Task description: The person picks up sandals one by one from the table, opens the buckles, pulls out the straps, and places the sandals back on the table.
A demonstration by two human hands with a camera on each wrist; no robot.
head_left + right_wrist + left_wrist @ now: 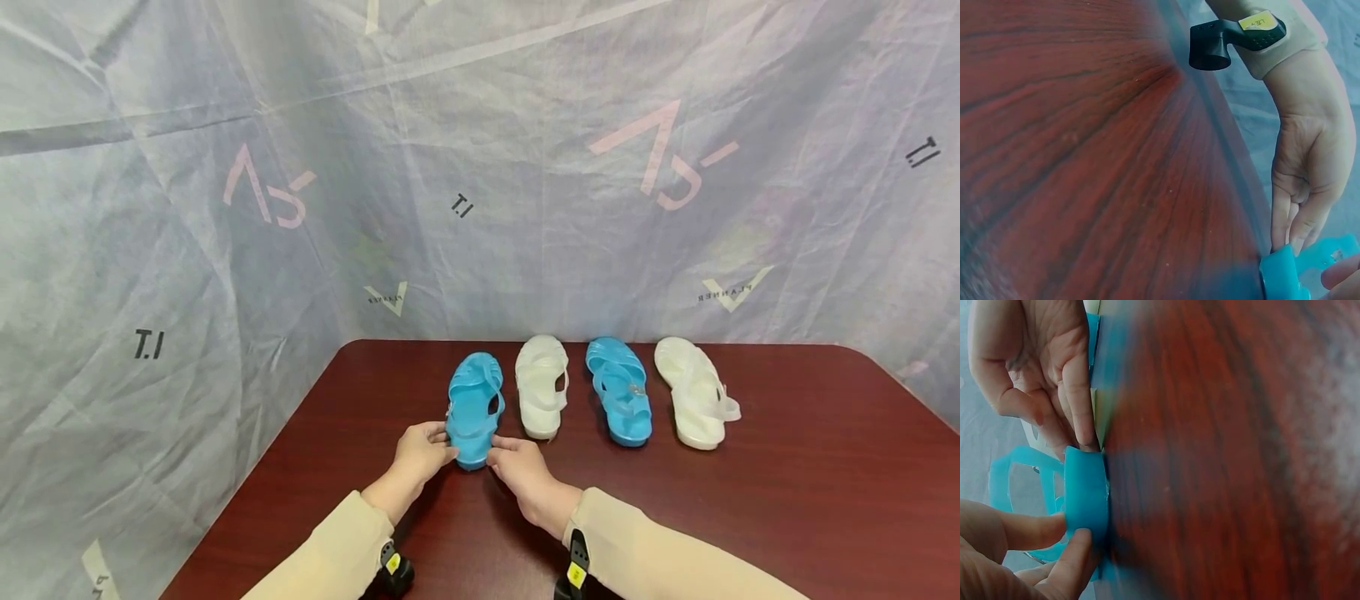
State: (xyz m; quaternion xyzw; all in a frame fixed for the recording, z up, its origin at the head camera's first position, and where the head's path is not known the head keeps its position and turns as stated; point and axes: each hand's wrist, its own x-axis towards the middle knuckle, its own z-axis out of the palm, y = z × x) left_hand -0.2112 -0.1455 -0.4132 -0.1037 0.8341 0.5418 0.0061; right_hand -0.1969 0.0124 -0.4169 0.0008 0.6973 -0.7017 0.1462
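Observation:
A blue jelly sandal (pixel 472 408) lies on the table, toe pointing away, with a slotted toe and a strap across its back part. My left hand (pixel 422 457) pinches the left side of its heel; the left wrist view shows thumb and finger against the blue heel (pixel 1086 487). On the opposite side, my right hand (pixel 525 475) holds the heel's right edge between thumb and fingers. Only a bit of the right hand (pixel 1344 281) shows in the right wrist view. To the right stands a white sandal (pixel 540 383), close to the blue one.
Farther right lie a second blue sandal (pixel 621 396) and a second white sandal (pixel 693 396), toes toward the back. All rest on a dark red wooden table (pixel 817 467). A grey printed cloth (pixel 525 167) hangs behind the table and along its left side.

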